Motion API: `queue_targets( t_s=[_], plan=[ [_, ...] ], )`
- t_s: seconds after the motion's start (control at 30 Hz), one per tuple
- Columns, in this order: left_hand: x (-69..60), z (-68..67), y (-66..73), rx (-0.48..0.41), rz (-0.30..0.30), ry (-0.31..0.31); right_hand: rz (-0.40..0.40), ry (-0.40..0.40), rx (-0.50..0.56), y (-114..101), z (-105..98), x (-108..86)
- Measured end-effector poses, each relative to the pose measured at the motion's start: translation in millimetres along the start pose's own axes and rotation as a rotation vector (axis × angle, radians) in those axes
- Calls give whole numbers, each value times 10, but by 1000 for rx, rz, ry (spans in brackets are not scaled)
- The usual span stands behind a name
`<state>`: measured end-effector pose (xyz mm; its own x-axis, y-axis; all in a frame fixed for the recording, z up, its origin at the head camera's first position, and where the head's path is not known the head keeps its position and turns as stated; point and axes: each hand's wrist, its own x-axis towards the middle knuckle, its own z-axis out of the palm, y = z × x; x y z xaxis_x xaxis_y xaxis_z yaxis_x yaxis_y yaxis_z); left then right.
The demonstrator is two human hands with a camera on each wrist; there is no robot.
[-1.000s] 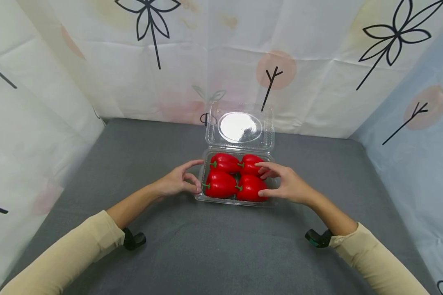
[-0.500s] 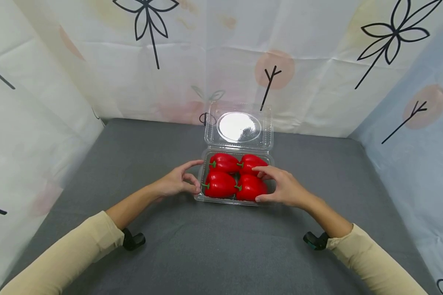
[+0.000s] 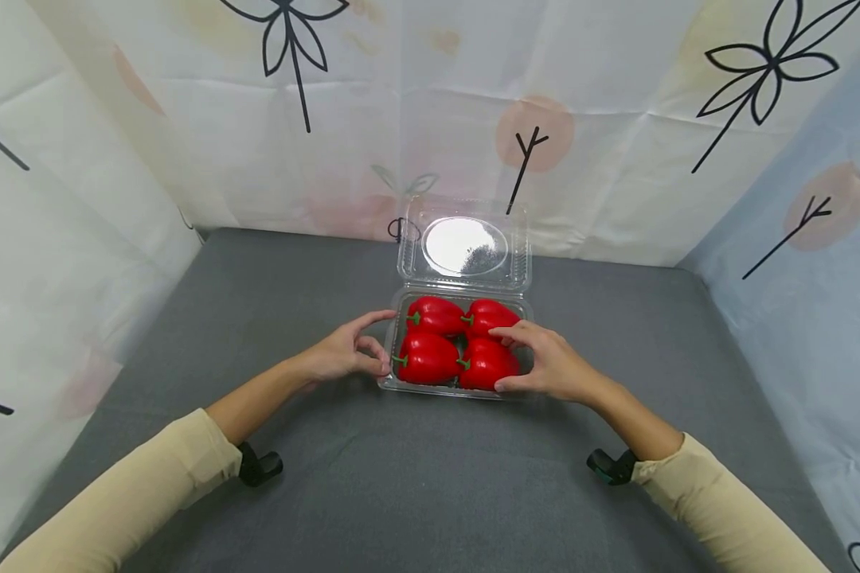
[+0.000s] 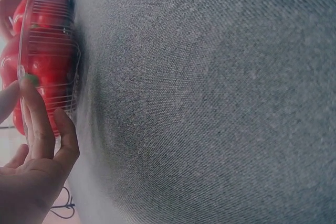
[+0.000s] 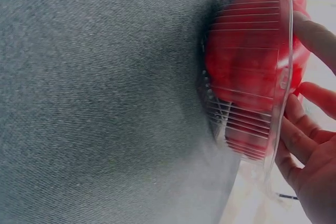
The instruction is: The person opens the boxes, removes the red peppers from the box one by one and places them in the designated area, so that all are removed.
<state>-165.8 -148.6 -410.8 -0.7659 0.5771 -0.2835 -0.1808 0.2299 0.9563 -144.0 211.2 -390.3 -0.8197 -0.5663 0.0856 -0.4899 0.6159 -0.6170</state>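
Note:
Red bell peppers (image 3: 428, 358) with green stems lie in two rows in a clear plastic container (image 3: 430, 391), whose lid (image 3: 516, 263) stands raised at the back. At the container's left side, my left hand (image 3: 337, 350) holds the rim. In the left wrist view, its thumb is above the rim and other fingers (image 4: 37, 114) lie against the side wall. My right hand (image 3: 555, 366) reaches over the right rim and grips the front right bell pepper (image 3: 486, 366), thumb in front and index finger behind. Its other fingers (image 5: 296, 135) touch the container's outer wall in the right wrist view.
A dark grey cloth covers the table (image 3: 416, 477). Behind it and on both sides hangs a pale curtain (image 3: 602, 159) with plant drawings. The raised lid is close to the back curtain.
My right hand has moved slightly left and closed in on the front right bell pepper, then stayed there. The left hand, the container and the peppers hold their places.

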Motion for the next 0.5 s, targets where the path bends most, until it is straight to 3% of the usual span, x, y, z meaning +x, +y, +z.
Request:
queue_targets(
  t_s=[0.5],
  plan=[
    [1, 19, -15, -3, 13, -14, 31, -8, 27, -18, -2, 8]
  ],
)
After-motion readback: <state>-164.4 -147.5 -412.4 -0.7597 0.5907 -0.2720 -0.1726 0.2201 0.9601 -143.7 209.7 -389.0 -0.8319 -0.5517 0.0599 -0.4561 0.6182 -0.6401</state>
